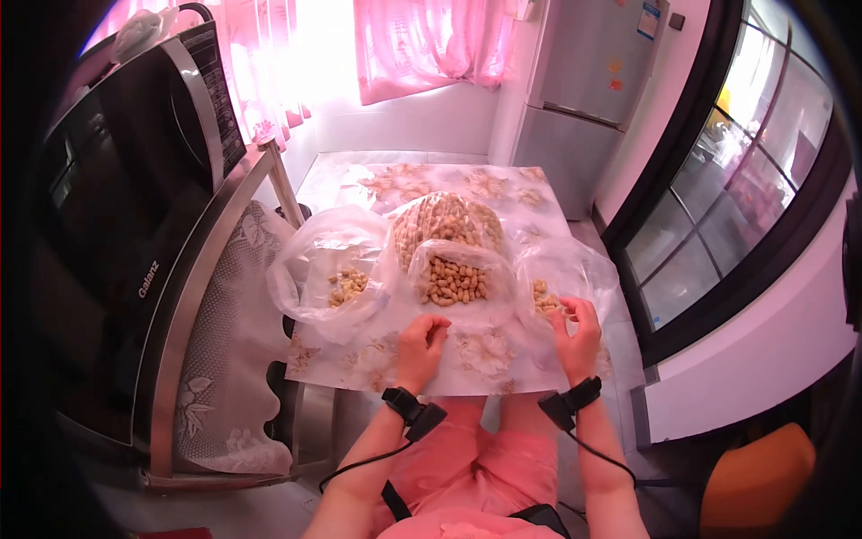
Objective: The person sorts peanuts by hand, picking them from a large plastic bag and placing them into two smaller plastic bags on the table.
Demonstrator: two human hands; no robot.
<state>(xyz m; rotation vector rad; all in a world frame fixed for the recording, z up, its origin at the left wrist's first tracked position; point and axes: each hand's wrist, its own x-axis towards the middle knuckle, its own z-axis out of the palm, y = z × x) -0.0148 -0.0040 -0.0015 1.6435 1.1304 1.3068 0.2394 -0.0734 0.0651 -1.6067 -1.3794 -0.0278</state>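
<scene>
A clear plastic bag packed with unshelled peanuts [456,280] lies on the table, its mouth facing me. My left hand [422,349] is just in front of it, fingers curled together; whatever they hold, if anything, is hidden. My right hand [579,340] is at the near edge of the right plastic bag [588,262], thumb and fingertips brought close together. Beside those fingertips, a small heap of peanuts [542,296] shows inside that bag. To the left, another open plastic bag [301,301] holds a small pile of peanuts [347,286].
A flowered cloth [485,355] covers the table. At the left stands a black Galanz appliance [117,242] on a metal-framed stand [162,395]. A refrigerator [575,135] is at the back, a dark-framed glass door [709,198] at the right. Black straps with cables [409,409] circle both wrists.
</scene>
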